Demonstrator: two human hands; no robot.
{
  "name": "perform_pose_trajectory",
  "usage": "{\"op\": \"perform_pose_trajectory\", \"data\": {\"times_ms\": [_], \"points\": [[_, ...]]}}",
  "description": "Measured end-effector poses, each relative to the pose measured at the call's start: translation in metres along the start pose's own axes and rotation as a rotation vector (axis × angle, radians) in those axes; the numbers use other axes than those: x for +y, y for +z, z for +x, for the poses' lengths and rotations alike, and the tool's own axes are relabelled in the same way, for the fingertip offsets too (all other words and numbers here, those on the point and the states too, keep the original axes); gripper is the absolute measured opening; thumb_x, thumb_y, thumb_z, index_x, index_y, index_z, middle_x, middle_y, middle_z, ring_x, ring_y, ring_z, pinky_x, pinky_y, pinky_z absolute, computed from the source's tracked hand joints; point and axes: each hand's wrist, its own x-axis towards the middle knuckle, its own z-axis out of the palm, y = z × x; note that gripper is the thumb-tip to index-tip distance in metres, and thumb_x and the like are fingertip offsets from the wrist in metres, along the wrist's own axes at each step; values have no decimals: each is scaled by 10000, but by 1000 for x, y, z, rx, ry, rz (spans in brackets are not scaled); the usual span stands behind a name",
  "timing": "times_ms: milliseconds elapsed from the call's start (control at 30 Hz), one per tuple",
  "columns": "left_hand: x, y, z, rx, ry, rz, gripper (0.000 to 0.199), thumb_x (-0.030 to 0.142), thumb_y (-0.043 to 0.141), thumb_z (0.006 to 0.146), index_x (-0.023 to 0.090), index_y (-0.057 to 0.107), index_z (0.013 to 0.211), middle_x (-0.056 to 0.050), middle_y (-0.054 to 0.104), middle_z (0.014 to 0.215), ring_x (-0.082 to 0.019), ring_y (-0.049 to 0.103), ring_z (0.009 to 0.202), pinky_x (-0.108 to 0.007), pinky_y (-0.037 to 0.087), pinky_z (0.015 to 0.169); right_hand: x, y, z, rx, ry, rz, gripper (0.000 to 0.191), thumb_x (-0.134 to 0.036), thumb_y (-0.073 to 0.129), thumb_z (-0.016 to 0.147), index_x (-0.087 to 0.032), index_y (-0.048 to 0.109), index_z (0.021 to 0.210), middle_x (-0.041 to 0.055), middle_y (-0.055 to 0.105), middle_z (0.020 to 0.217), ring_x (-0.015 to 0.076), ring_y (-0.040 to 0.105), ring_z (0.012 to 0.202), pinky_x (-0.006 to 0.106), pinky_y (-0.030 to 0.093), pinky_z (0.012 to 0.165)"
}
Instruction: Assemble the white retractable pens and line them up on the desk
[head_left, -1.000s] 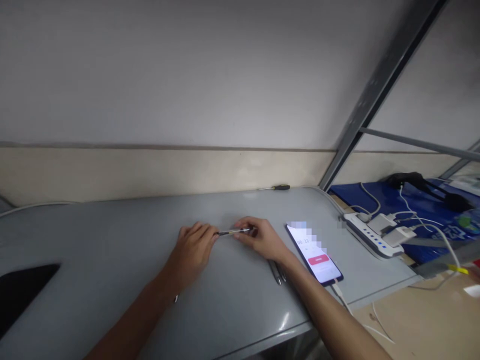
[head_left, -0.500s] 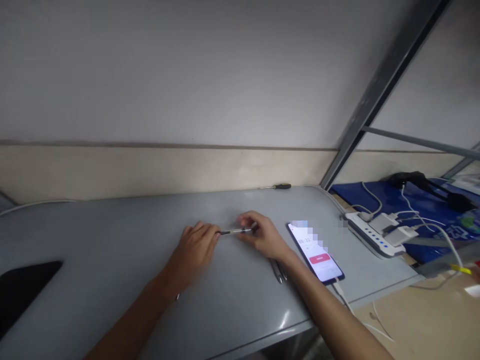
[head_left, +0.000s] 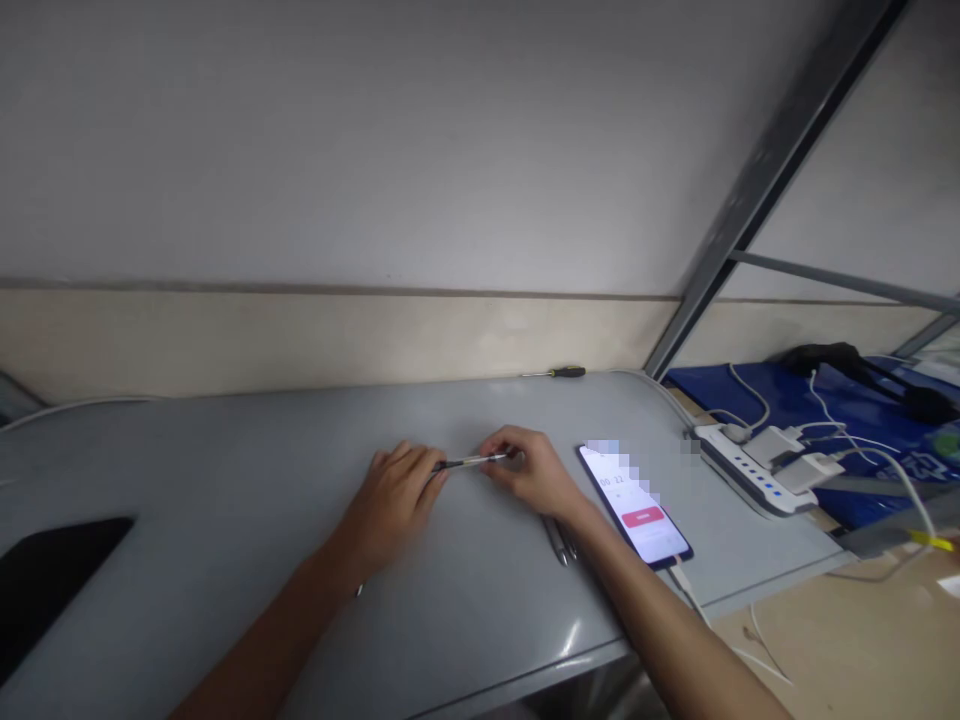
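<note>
A slim pen refill [head_left: 469, 461], dark toward its left end and pale toward its right, is held level between my two hands just above the grey desk [head_left: 247, 500]. My left hand [head_left: 397, 495] has its fingers closed round the dark end, hiding it. At the other end, my right hand [head_left: 529, 468] pinches the tip between thumb and forefinger. Beside my right wrist lie two slim silver-ended pieces [head_left: 559, 545], partly covered by the arm. A small shiny tip [head_left: 359, 590] pokes out from under my left forearm; the rest of it is hidden.
A lit phone [head_left: 637, 505] on a charging cable lies right of my right hand. Beyond it sits a white power strip [head_left: 750, 472] with plugged-in chargers. A screwdriver [head_left: 568, 372] rests by the wall. On the left is a black flat object [head_left: 60, 570].
My right thumb and forefinger have drawn closer together on the refill's end. My left hand keeps its hold, and the whole view has shifted slightly.
</note>
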Motion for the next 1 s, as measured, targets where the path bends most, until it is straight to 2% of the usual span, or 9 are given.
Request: {"op": "perform_pose_trajectory", "data": {"times_ms": [100, 233, 367, 567, 667, 733, 800, 900, 1000], "points": [[1, -1, 0, 19, -1, -1, 251, 314, 359, 978, 202, 566, 889, -28, 629, 864, -213, 544, 863, -356, 370, 774, -1, 0, 0, 41, -38, -2, 127, -145, 682, 730, -179, 672, 853, 23, 676, 827, 157, 598, 758, 268, 445, 710], [2, 0, -1, 27, 7, -1, 252, 329, 366, 978, 208, 575, 906, -26, 638, 873, -204, 545, 865, -347, 374, 780, -3, 2, -1, 14, -51, -44, 85, -209, 644, 819, -199, 686, 891, 40, 703, 876, 176, 620, 808, 299, 447, 760], [0, 1, -1, 29, -4, 14, 270, 336, 364, 980, 211, 589, 901, -26, 648, 871, -207, 551, 862, -349, 373, 773, 0, 2, -2, 36, -117, -180, 111, -124, 640, 786, -208, 676, 849, 38, 694, 847, 192, 583, 813, 314, 429, 766], [-5, 3, -1, 72, -14, -10, 319, 254, 369, 975, 267, 606, 1188, -27, 668, 896, -210, 572, 865, -370, 391, 811, 11, -1, 1, 137, -158, -291, 141, -91, 622, 779, -204, 677, 844, 55, 677, 828, 215, 547, 815, 342, 417, 764], [-6, 2, 1, 116, -35, -42, 340, 233, 355, 976, 254, 607, 1204, -33, 676, 895, -204, 570, 849, -362, 407, 802, 14, -5, 2, 228, -110, -319, 174, -105, 600, 799, -208, 706, 892, 76, 692, 865, 237, 555, 856, 387, 414, 814], [-7, 1, 2, 146, -59, -61, 325, 239, 357, 977, 236, 616, 1174, -38, 685, 912, -203, 571, 845, -359, 414, 797, 16, -7, 4, 301, -27, -217, 156, -142, 612, 800, -207, 709, 903, 81, 697, 895, 237, 577, 867, 400, 427, 827], [-7, -1, 3, 165, -74, -68, 311, 245, 359, 976, 227, 619, 1147, -37, 692, 916, -199, 575, 825, -361, 418, 797, 18, -8, 5, 339, 109, 41, 157, -221, 652, 788, -195, 689, 938, 76, 692, 881, 221, 608, 827, 383, 468, 777], [-7, -1, 3, 163, -67, -71, 299, 246, 367, 973, 231, 621, 1130, -32, 702, 935, -196, 586, 829, -361, 422, 807, 18, -7, 5, 268, 297, 532, 304, -342, 703, 756, -178, 633, 1002, 60, 688, 849, 196, 643, 783, 345, 509, 715], [-7, 2, 2, 148, -62, -65, 296, 237, 378, 969, 245, 626, 1130, -28, 707, 979, -200, 594, 873, -366, 419, 830, 14, -8, 5, 188, 365, 772, 346, -353, 727, 733, -176, 602, 1004, 64, 694, 896, 187, 667, 809, 324, 514, 735]]}}
